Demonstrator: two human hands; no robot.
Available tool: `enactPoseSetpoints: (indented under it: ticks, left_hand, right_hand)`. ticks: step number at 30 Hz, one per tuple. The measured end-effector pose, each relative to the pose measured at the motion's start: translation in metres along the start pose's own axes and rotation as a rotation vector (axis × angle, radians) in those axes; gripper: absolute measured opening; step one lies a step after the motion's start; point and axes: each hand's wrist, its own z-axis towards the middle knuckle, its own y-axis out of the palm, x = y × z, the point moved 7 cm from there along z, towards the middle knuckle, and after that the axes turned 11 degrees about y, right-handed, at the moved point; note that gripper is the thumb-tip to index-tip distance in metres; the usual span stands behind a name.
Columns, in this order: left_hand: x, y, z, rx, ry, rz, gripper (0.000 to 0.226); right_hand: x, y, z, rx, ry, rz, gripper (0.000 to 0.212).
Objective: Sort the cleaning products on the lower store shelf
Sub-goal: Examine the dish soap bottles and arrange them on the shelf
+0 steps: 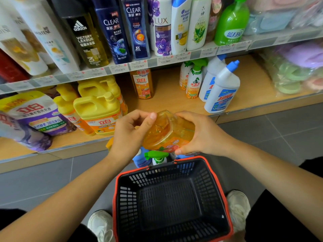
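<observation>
Right now both hands grip one orange bottle (167,131), held tipped on its side in the air just in front of the lower shelf (174,102) and above the far rim of the basket (173,203). The left hand (129,133) wraps the bottle's base end, thumb on top; the right hand (201,133) clamps the other side, fingers curled under the label. The basket, dark with a red rim, stands on the floor between two white shoes and holds nothing that shows. Just beyond it, on the floor, lie a green-capped spray bottle (157,157) and a blue pack (139,159), partly hidden under the hands. On the lower shelf stand yellow jugs (97,109) at left, a matching orange bottle (142,83) further back, spray bottles (193,82) and white bottles with blue caps (222,91) at right.
</observation>
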Motion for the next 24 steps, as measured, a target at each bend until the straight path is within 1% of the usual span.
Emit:
enactPoseSetpoints:
  ticks: [2,4,6,8,10,12,14,18,20,22,24]
  left_hand:
    - [0.0,0.002,0.001,-0.052,-0.012,-0.017,0.023]
    - [0.001,0.005,0.0,-0.101,-0.023,-0.058,0.037]
    - [0.002,0.005,0.0,-0.108,-0.016,-0.106,0.044]
    - [0.004,0.004,0.001,-0.082,0.006,-0.163,0.046]
    - [0.007,0.002,0.003,-0.062,0.04,-0.201,0.038]
    - [0.007,0.001,0.004,-0.056,0.095,-0.17,0.023]
    - [0.005,0.0,0.004,-0.041,0.123,-0.152,0.015]
    - [0.004,-0.005,0.005,0.054,0.155,-0.151,0.019]
    - [0.001,-0.008,0.003,0.121,0.149,-0.126,0.022]
    - [-0.008,-0.009,0.001,0.179,0.096,-0.138,0.02]
    - [-0.022,-0.005,-0.002,0.173,0.004,-0.166,0.018]
  right_hand:
    - [0.0,-0.002,0.001,0.012,0.004,0.024,0.088]
    - [0.0,-0.005,0.003,0.029,0.012,0.051,0.085]
    - [0.001,-0.008,0.005,0.043,0.011,0.069,0.085]
    - [0.001,-0.011,0.007,0.05,0.007,0.101,0.084]
    - [0.001,-0.014,0.009,0.059,0.004,0.149,0.082]
    - [0.001,-0.017,0.011,0.071,-0.001,0.194,0.08]
    - [0.001,-0.019,0.013,0.081,0.003,0.225,0.077]
    - [0.005,-0.02,0.017,0.08,0.058,0.319,0.068]
    - [0.01,-0.021,0.02,0.073,0.092,0.363,0.069]
    - [0.014,-0.023,0.022,0.074,0.114,0.394,0.073]
    - [0.017,-0.024,0.025,0.085,0.14,0.431,0.075]
